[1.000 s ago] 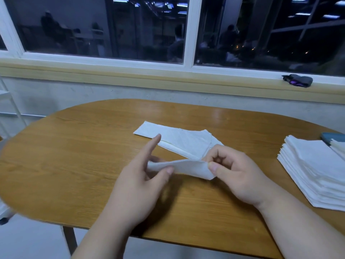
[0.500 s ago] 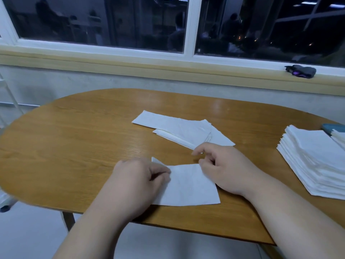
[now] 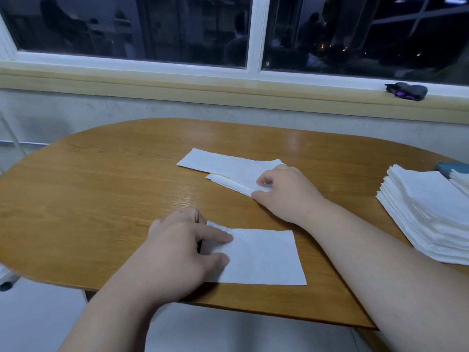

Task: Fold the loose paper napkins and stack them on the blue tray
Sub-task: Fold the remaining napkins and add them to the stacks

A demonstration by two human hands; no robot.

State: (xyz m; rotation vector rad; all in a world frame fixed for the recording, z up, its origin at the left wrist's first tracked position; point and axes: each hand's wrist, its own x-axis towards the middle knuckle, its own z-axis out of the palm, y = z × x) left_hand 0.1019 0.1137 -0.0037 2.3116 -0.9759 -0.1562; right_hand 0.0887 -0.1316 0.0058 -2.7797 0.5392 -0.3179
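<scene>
Two hands meet paper: the left hand [image 3: 177, 247] presses open on the folded napkin [image 3: 264, 260] at 6 o'clock, and the right hand [image 3: 286, 194] pinches the loose napkins [image 3: 228, 165] at 12. The stack [image 3: 426, 214] sits at 3 o'clock.

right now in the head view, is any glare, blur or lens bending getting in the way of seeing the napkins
Head view: dim, even light, soft shadows; a pale glare patch on the table beyond the loose napkins; room reflections fill the dark window; the wide lens bows the sill and table edge; slight blur at far left; the folded napkin and stack are clear.
</scene>
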